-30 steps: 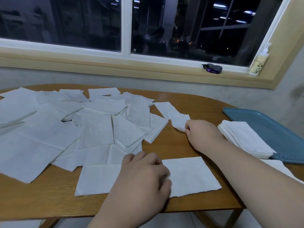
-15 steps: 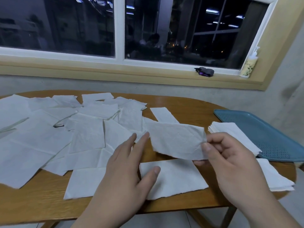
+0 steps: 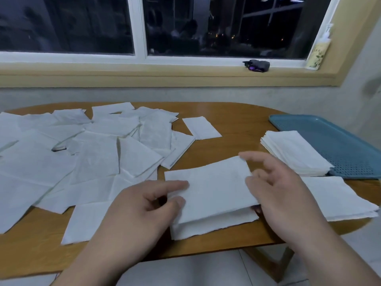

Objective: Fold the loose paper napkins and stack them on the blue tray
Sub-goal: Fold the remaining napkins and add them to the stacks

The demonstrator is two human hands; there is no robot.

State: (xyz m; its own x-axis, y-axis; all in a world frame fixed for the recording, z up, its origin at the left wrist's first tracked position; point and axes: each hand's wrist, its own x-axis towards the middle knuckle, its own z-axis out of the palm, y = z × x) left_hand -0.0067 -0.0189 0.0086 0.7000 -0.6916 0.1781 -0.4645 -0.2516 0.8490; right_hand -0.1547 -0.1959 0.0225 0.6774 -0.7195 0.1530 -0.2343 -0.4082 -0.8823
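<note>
I hold one white napkin [image 3: 212, 193] low over the table's front edge, just above another flat napkin [image 3: 214, 226]. My left hand [image 3: 144, 205] pinches its left edge between index finger and thumb. At its right edge is my right hand [image 3: 282, 195], fingers spread over the edge and thumb hidden beneath. A neat stack of folded napkins [image 3: 294, 153] sits on the near corner of the blue tray [image 3: 346, 145] at the right. Several loose napkins [image 3: 86, 153] lie spread over the table's left half.
One small folded napkin [image 3: 201, 127] lies alone mid-table, and a larger napkin [image 3: 338, 199] lies in front of the tray. The wooden table [image 3: 237, 114] stands against a wall under a window. A dark object [image 3: 257, 65] and a bottle [image 3: 318, 53] are on the sill.
My right hand took a napkin from mid-table and brought it toward me. The napkin now hangs low over the front napkin, and my left hand has left that one and taken its left edge.
</note>
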